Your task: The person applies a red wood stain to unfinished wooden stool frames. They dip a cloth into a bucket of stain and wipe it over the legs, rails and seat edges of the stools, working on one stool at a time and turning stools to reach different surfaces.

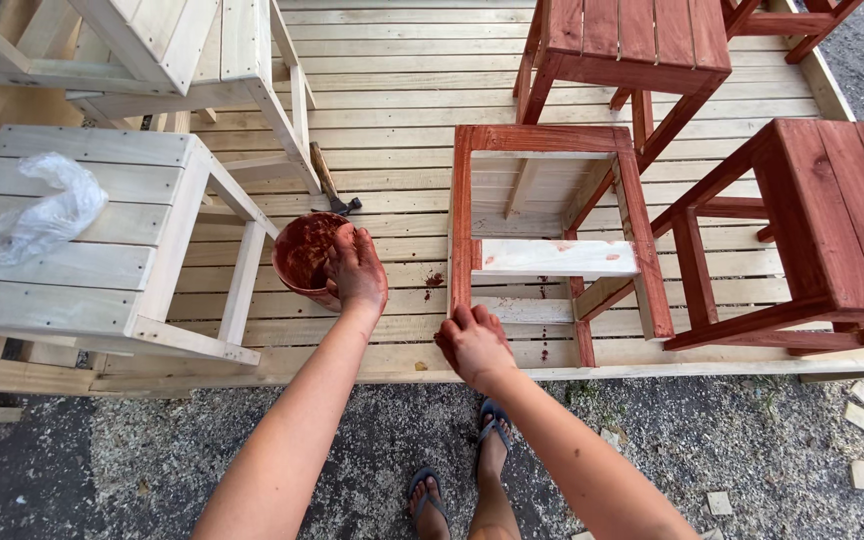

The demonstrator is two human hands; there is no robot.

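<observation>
The left hand point(355, 268) is dipping into a small round bowl point(302, 255) of red-brown stain, which is standing on the plank deck point(392, 110) between the bare stool point(72, 240) and the half-stained stool point(552, 235). The fingers are curling down into the bowl, and I cannot tell if they are holding a rag or anything else. The hand is stained red.

The right hand point(472, 343) is resting at the foot of the half-stained stool's near leg, with the fingers spread and lying flat, gripping nothing. This stool is lying on its side; its frame is red, but 1 crossbar point(555, 258) is showing pale wood.

A hammer point(330, 182) is lying on the deck just behind the bowl. A crumpled clear plastic bag point(44, 212) is sitting on the bare stool. 2 fully red stools point(832, 220) are standing to the right and behind. The person's feet in sandals point(457, 470) are standing on gravel.
</observation>
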